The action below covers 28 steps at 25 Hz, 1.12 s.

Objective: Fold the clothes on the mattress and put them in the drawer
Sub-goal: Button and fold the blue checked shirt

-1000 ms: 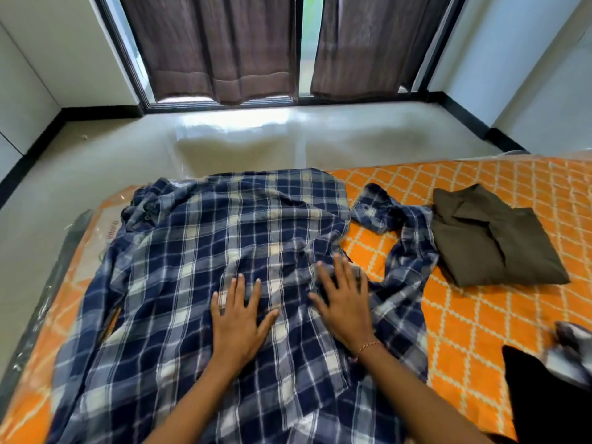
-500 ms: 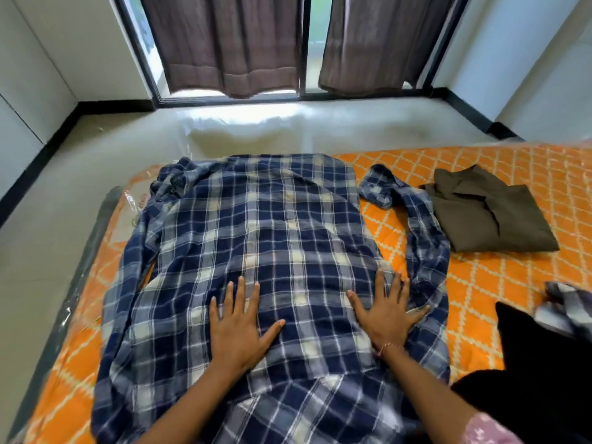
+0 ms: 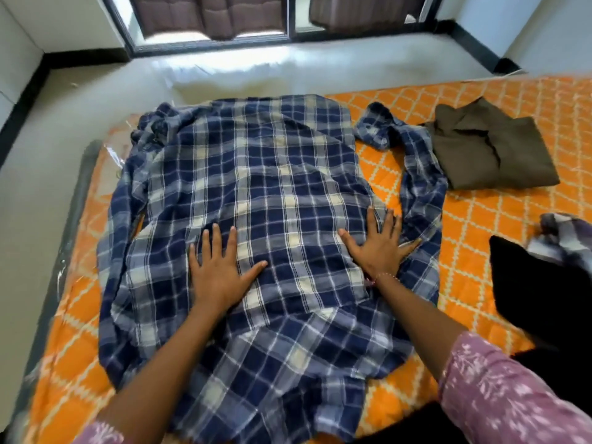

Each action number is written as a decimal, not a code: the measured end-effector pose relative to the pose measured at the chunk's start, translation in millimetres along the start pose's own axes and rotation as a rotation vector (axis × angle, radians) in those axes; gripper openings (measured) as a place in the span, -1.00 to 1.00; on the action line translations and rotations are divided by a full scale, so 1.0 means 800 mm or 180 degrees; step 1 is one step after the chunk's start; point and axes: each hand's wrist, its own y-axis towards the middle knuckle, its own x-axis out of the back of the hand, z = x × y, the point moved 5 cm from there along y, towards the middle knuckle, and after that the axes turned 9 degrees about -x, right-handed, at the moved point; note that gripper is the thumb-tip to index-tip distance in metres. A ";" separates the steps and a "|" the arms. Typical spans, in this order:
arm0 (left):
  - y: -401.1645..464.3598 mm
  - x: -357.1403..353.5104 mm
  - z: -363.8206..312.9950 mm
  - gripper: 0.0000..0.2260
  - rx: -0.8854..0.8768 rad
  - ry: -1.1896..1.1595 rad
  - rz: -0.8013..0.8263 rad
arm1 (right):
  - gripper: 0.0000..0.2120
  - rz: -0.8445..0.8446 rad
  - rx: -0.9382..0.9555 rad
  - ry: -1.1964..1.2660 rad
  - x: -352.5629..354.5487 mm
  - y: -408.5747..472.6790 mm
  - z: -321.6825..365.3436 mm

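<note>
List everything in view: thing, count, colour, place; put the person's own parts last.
plaid shirt: one, navy and white, spread flat across the mattress's left half, one sleeve trailing right
olive garment: one, folded, on the mattress at the far right
black cloth: one, at the mattress's right edge
checked cloth: one, grey and white, partly seen beside the black cloth
mattress: one, orange with white lattice
curtains: two, brown, at the window
floor: pale, beyond the mattress
left hand: flat on the shirt's middle
right hand: flat on the shirt's right edge
sleeves: pink, patterned
</note>
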 end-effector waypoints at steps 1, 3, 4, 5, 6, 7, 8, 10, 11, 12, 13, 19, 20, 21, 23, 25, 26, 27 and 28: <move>-0.004 0.003 -0.004 -0.18 0.0025 -0.0117 0.0075 | -0.14 0.0092 -0.0014 0.0028 0.009 0.000 0.002; -0.038 0.000 -0.012 -0.21 0.0152 -0.0406 0.0023 | -0.21 0.0054 0.0032 0.0149 0.021 -0.024 0.004; -0.063 -0.002 -0.012 -0.21 0.0216 -0.0460 -0.0137 | -0.23 -0.0031 0.0094 0.0317 0.019 -0.044 0.006; -0.092 -0.005 -0.009 -0.19 0.0305 -0.0455 -0.0287 | -0.22 -0.0028 0.0154 0.0423 0.011 -0.070 0.005; -0.121 -0.009 -0.005 -0.17 0.0431 -0.0409 -0.0351 | -0.19 0.0036 0.0186 0.0383 0.000 -0.099 0.001; -0.147 -0.012 0.002 -0.14 0.0586 -0.0374 -0.0379 | -0.17 0.0081 0.0169 0.0266 -0.010 -0.124 -0.007; -0.164 -0.014 0.008 -0.10 0.0717 -0.0364 -0.0376 | -0.16 0.0089 0.0111 0.0171 -0.017 -0.138 -0.016; -0.187 -0.015 0.009 -0.06 0.0786 -0.0312 -0.0272 | -0.14 0.0198 -0.0065 0.0096 -0.016 -0.147 -0.035; -0.193 -0.013 0.006 -0.06 0.0756 -0.0289 -0.0240 | -0.14 0.0200 -0.0115 0.0054 -0.012 -0.152 -0.043; -0.201 -0.013 0.003 -0.06 0.0744 -0.0298 -0.0212 | -0.14 0.0147 -0.0125 0.0009 -0.010 -0.157 -0.051; -0.211 -0.015 -0.001 -0.07 0.0750 -0.0292 -0.0134 | -0.13 0.0088 -0.0118 -0.0029 -0.009 -0.165 -0.059; -0.184 0.012 0.033 -0.40 0.0583 -0.0239 -0.0616 | -0.18 -0.0016 0.0458 -0.0129 0.012 -0.162 0.016; -0.152 0.031 0.058 -0.50 0.0597 -0.0171 -0.0832 | -0.23 -0.0022 0.0746 -0.0219 0.013 -0.156 0.060; -0.118 0.049 0.083 -0.54 0.0690 -0.0124 -0.0888 | -0.29 0.0002 0.0995 -0.0292 0.014 -0.151 0.103; -0.054 0.079 0.136 -0.50 0.1071 -0.0304 -0.0787 | -0.37 0.0112 0.1425 -0.0347 0.011 -0.135 0.191; 0.002 0.095 0.175 -0.44 0.1387 -0.0911 -0.0711 | -0.41 0.0290 0.1746 -0.0402 0.008 -0.116 0.269; 0.025 0.097 0.189 -0.40 0.1514 -0.1216 -0.0647 | -0.42 0.0419 0.1859 -0.0415 0.005 -0.107 0.302; 0.050 0.099 0.197 -0.37 0.1532 -0.1393 -0.0572 | -0.42 0.0542 0.1945 -0.0397 0.002 -0.095 0.333; 0.070 0.102 0.199 -0.42 0.1458 -0.1500 -0.0493 | -0.42 0.0672 0.1997 -0.0375 -0.002 -0.086 0.358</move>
